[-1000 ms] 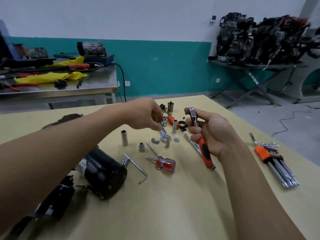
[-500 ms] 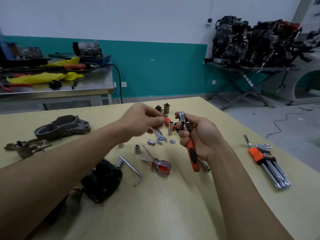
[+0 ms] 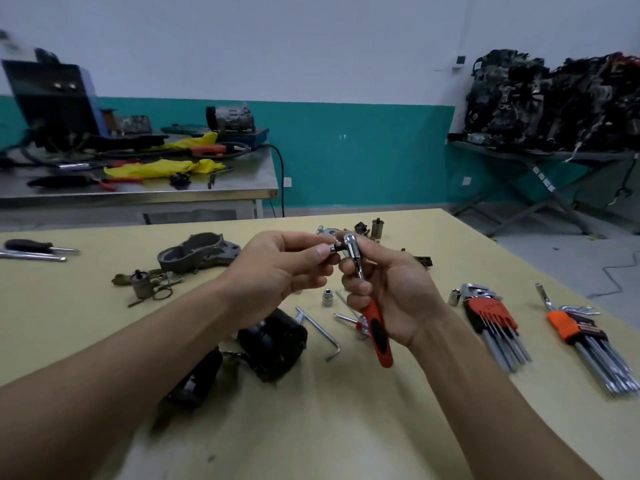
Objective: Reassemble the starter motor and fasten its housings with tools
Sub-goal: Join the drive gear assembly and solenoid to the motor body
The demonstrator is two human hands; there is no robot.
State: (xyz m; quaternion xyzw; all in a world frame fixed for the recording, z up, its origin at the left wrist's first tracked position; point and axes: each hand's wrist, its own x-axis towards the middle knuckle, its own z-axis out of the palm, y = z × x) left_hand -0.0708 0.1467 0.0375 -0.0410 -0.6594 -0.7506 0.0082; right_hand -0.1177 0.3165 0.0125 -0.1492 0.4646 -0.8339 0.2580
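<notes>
Gripping ratchet (image 3: 375, 327) w/ R hand (image 3: 398, 292) fingers, L hand (image 3: 277, 271) fingers pinching socket (image 3: 333, 248) at its head

A repair workshop: a steel bench (image 3: 173, 199) littered with pliers (image 3: 79, 181) and yellow rags (image 3: 156, 168), a stand (image 3: 502, 148) heaped with engine parts (image 3: 554, 98), and a yellow table (image 3: 329, 427) strewn with hex keys (image 3: 491, 323), an L-wrench (image 3: 318, 330), a screwdriver (image 3: 27, 244) and a cast housing (image 3: 197, 252)
</notes>
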